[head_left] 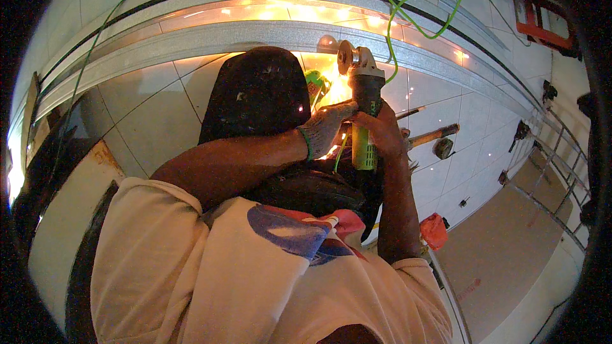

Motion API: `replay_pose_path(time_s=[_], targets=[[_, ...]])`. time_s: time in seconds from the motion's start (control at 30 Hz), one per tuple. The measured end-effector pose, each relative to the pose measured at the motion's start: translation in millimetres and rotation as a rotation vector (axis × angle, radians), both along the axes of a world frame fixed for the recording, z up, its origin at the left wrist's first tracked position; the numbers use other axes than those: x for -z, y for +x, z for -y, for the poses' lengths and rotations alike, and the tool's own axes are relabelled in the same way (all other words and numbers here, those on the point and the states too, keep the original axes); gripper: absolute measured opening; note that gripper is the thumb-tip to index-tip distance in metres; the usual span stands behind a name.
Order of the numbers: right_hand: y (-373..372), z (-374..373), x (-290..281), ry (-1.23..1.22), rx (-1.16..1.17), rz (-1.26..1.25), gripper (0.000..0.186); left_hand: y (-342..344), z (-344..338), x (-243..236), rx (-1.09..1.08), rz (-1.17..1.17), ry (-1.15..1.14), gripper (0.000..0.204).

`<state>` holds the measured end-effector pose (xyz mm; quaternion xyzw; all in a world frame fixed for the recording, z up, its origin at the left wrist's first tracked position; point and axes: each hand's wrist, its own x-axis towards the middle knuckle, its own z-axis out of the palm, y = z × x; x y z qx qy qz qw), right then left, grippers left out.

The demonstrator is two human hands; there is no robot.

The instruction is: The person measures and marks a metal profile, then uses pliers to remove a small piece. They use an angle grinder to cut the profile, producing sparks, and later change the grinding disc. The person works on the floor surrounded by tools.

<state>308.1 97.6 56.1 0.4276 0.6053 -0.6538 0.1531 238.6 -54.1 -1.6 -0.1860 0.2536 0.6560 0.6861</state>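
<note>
An angle grinder (366, 143) with a green-and-black body stands nearly upright in front of me, its head pointing away. My right hand (384, 132), bare, is wrapped around the right side of its body. In a grey knitted glove, my left hand (326, 129) closes against the grinder's left side, just below the head. The grinding disc (345, 57) is at the near edge of a long silvery metal profile (255, 37); glare hides whether they touch. Bright sparks (336, 86) stream beside the disc toward my dark-clad knee (261, 92).
Several long metal profiles lie across the tiled floor (153, 92). A green cable (394, 19) loops over them. To the right are a wooden-handled tool (435, 135), a red-orange object (434, 232), a brown board (510, 242) and a metal ladder-like frame (556, 169). A red-framed item (539, 25) stands far right.
</note>
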Motion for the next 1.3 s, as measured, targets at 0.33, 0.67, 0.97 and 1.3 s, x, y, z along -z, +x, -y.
replay_pose_path(time_s=[0.33, 0.67, 0.97, 1.3], targets=[[-3, 2, -6, -0.026, 0.04, 0.021, 0.042, 0, 0, 4, 0.033, 0.011, -0.055, 0.039], [-6, -4, -3, 0.078, -0.063, 0.051, 0.037, 0, -4, 4, 0.018, -0.019, -0.086, 0.038], [-16, -1, -10, 0.126, -0.06, 0.038, 0.032, -8, -7, -8, -0.001, -0.029, -0.072, 0.04], [-10, -7, -2, 0.246, -0.168, 0.035, 0.037, -8, -9, -6, 0.02, -0.009, -0.074, 0.034]])
